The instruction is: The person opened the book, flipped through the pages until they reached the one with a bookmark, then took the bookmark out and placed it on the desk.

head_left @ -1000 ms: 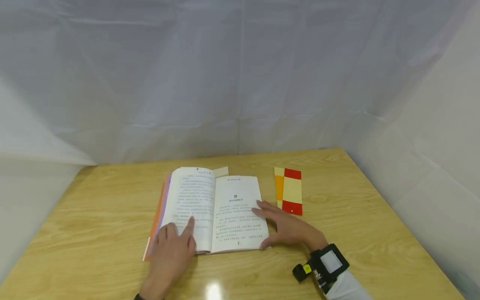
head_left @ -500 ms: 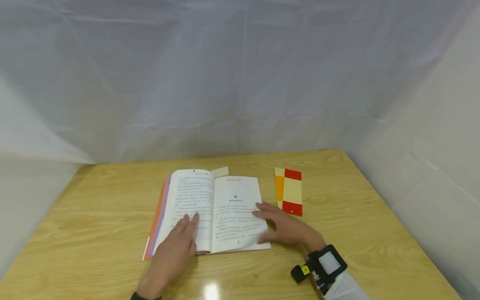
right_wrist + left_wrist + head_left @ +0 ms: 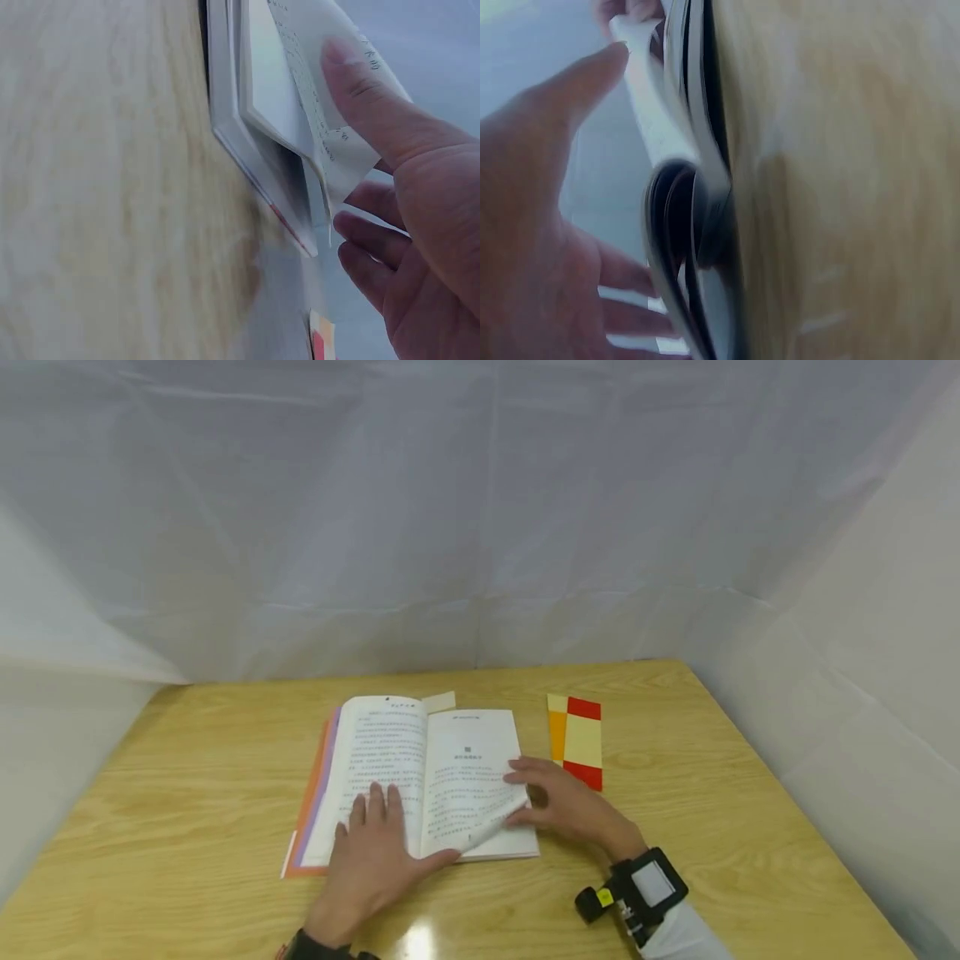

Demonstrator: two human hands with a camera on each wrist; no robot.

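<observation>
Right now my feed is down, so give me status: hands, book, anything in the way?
Left hand flat on open book. Right hand pinching lifted page corner. Colored card beside book, touching nothing.

Table (image 3: 675,827) under my hands is light wood-grain with a glossy finish, it throws glare near my wrists. Book (image 3: 390,752) pages are thin matt paper. Card (image 3: 576,742) beside my right hand looks smooth, slightly shiny.
</observation>
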